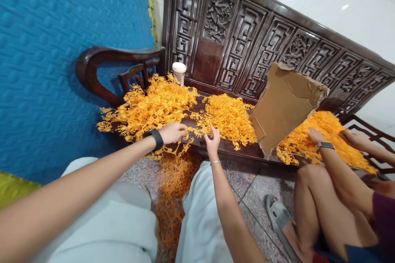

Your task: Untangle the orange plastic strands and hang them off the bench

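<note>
My left hand (173, 132), with a black band on the wrist, pinches a branching orange plastic sprue (180, 148) above the bench's front edge. A short run of small orange pieces (195, 130) stretches from its fingertips toward my right hand (212, 141). That hand has its thumb and fingers drawn together at the far end of the run, index finger raised. Left of my hands lies a heap of orange sprues (154, 104). Behind and right of them is a pile of small loose orange pieces (230, 117). Exactly what my right fingertips grip is too small to make out.
A cardboard sheet (282, 102) stands on the dark carved bench (208, 59), right of the loose pile. Beyond it, another person's hands (316, 136) work in another orange pile (327, 127). A white-lidded container (179, 73) stands behind. Bare orange runners (173, 197) cover the floor between my legs.
</note>
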Demonstrator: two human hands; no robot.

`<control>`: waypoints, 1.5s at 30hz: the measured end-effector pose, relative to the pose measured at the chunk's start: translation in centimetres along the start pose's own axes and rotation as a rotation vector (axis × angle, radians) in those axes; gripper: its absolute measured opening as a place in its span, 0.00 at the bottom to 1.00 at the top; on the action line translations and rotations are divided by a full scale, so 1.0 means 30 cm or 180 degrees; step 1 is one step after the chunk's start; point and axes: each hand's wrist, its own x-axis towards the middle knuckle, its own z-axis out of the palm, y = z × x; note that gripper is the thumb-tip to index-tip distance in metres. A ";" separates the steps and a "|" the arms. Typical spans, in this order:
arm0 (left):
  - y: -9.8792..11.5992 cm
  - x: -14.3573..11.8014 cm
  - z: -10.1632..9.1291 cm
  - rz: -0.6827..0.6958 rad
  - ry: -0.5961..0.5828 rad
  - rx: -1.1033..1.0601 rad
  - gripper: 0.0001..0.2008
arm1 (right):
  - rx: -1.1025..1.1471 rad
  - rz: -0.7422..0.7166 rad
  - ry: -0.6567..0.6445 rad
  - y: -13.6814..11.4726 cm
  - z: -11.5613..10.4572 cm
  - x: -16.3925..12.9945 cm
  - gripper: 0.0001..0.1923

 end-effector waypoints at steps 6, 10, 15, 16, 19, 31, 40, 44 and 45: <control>0.067 0.099 0.031 0.0108 0.0166 0.0381 0.14 | -0.0004 -0.0047 -0.0060 0.005 -0.003 -0.003 0.18; 0.098 0.132 0.045 0.0139 0.0257 0.0476 0.14 | -0.0001 0.0020 -0.0021 0.020 0.007 -0.002 0.14; 0.105 0.138 0.049 0.0137 0.0268 0.0537 0.15 | -0.0119 0.0074 -0.0081 0.027 0.010 0.002 0.13; 0.103 0.134 0.047 0.0133 0.0261 0.0547 0.15 | -0.0128 0.0066 -0.0079 0.028 0.010 0.002 0.12; 0.094 0.114 0.036 0.0152 0.0206 0.0563 0.14 | -0.0097 0.0078 -0.0056 0.029 0.011 0.001 0.12; 0.007 -0.046 0.110 0.0002 0.0103 0.1073 0.13 | -0.0247 -0.0141 -0.0256 0.009 0.019 -0.013 0.12; 0.065 -0.061 0.142 -0.0093 0.0171 0.1304 0.14 | -0.0219 -0.0040 -0.0159 0.003 0.021 -0.006 0.15; 0.091 -0.065 0.154 -0.0132 0.0225 0.1373 0.15 | -0.0138 -0.0031 -0.0113 0.008 0.025 -0.004 0.16; 0.095 -0.068 0.156 -0.0145 0.0235 0.1389 0.14 | -0.0135 -0.0039 -0.0104 0.009 0.026 -0.004 0.16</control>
